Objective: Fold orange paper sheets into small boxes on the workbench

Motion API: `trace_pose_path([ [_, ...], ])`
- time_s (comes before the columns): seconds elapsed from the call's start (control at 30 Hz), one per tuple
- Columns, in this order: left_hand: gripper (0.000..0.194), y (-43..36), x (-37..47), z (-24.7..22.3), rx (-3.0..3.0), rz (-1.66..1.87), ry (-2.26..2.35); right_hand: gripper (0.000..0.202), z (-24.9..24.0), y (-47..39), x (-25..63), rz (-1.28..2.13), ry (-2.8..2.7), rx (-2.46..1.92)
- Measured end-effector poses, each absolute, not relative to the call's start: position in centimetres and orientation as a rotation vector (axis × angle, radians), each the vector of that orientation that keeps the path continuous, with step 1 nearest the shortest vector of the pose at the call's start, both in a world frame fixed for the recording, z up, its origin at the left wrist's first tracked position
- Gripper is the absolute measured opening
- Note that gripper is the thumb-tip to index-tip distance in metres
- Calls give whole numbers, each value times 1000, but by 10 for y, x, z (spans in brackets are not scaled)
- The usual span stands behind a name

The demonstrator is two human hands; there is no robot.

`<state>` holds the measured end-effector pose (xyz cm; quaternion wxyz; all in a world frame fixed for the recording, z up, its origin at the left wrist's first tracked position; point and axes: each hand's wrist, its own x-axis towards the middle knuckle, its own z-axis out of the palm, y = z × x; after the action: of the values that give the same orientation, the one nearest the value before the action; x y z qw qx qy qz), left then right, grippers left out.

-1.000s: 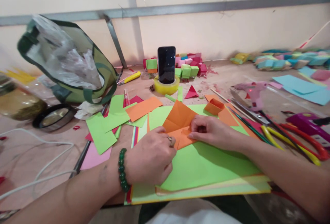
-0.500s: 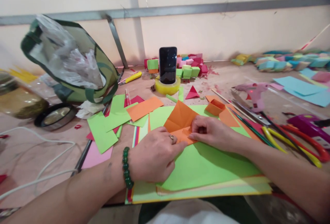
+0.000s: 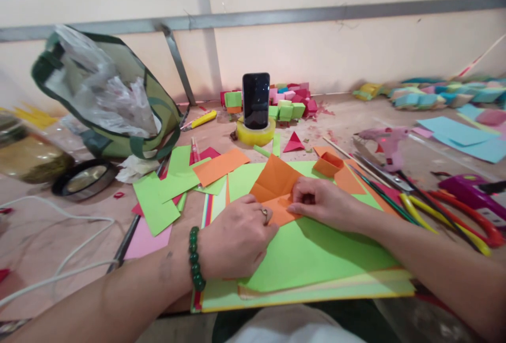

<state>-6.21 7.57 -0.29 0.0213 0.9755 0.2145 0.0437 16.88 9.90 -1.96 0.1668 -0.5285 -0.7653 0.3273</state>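
Left finger [image 3: 272,231] drawn back, orange paper [image 3: 275,180] lies between hands [image 3: 237,240] [image 3: 328,203].

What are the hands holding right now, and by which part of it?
A creased, folded orange paper sheet: the right hand pinches it at its right side; the left hand lies at its left side, its grip unclear.

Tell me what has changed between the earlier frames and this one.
Very little: the left hand has shifted slightly rightward, toward the right hand, at the creased orange paper. Nothing was newly taken hold of or let go; the right hand stays at the paper's right side. The phone, pink glue gun and green sheet stayed as they were.
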Motion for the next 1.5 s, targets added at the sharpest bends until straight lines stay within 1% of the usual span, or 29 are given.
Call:
trace_pose_path([
  [0.2, 15, 76, -61, -8, 3057, 177, 636, 25, -20, 99, 168, 934, -2169, -1495],
  [0.73, 15, 78, -61, -3, 3018, 45, 590, 18, -17, 97, 165, 886, -2209, -1528],
  [1.0, 14, 80, -60, -4, 2999, 47, 570, 15, -16, 99, 162, 859, -2232, -1598],
  [1.17, 21, 83, -60, -9, 2897, 174, 532, 12, -20, 99, 165, 790, -2229, -1542],
  [1.27, 28, 83, -60, -13, 2855, 183, 561, 11, -19, 96, 166, 758, -2257, -1549],
  [1.33, 33, 82, -59, -14, 2874, 184, 568, 14, -15, 93, 164, 714, -2295, -1564],
  [1.5, 40, 80, -57, -16, 2913, 196, 569, 38, -9, 87, 160, 588, -2387, -1585],
])
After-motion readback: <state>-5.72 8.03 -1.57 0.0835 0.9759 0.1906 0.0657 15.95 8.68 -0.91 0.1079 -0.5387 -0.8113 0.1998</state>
